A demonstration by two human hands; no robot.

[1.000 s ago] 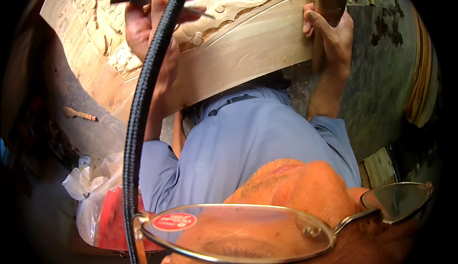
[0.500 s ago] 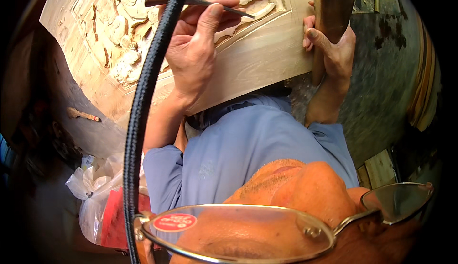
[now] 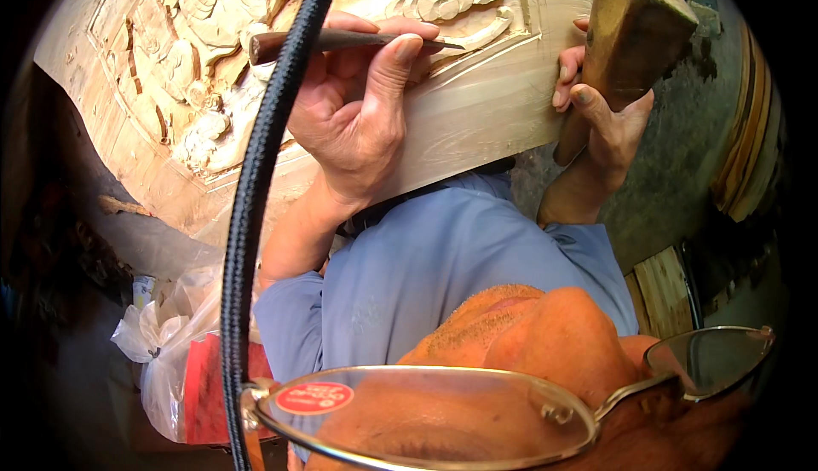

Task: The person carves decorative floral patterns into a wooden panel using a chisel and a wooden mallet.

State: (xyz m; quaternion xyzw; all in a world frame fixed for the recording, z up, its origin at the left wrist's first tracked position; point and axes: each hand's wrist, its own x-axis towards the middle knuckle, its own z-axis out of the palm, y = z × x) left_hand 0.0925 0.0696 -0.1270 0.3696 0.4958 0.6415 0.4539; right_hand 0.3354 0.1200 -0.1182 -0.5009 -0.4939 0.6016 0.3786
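Note:
My left hand (image 3: 362, 126) is closed around a slim wood-carving chisel (image 3: 354, 41) with a dark handle. The chisel lies nearly level, its tip pointing right at a carved curl beside the border groove. Beneath it is a pale wooden panel (image 3: 477, 122) carved in relief with scrolls and overlapping rounded shapes. Whether the tip touches the wood I cannot tell. Off the panel's right edge, my right hand (image 3: 609, 126) grips a wooden mallet (image 3: 639, 37), its blocky head upright and leaning right. Part of its handle shows below my hand.
A black braided cord (image 3: 256, 181) crosses the view in front of my left forearm. Lower left sit a tied clear plastic bag (image 3: 166, 343) and something red (image 3: 213, 390). Wooden boards (image 3: 750, 130) stand at the far right, with more wood pieces (image 3: 665, 296) below.
The panel and both hands appear lower and further right in the picture. The mallet head leans more to the right. Both hands keep their holds.

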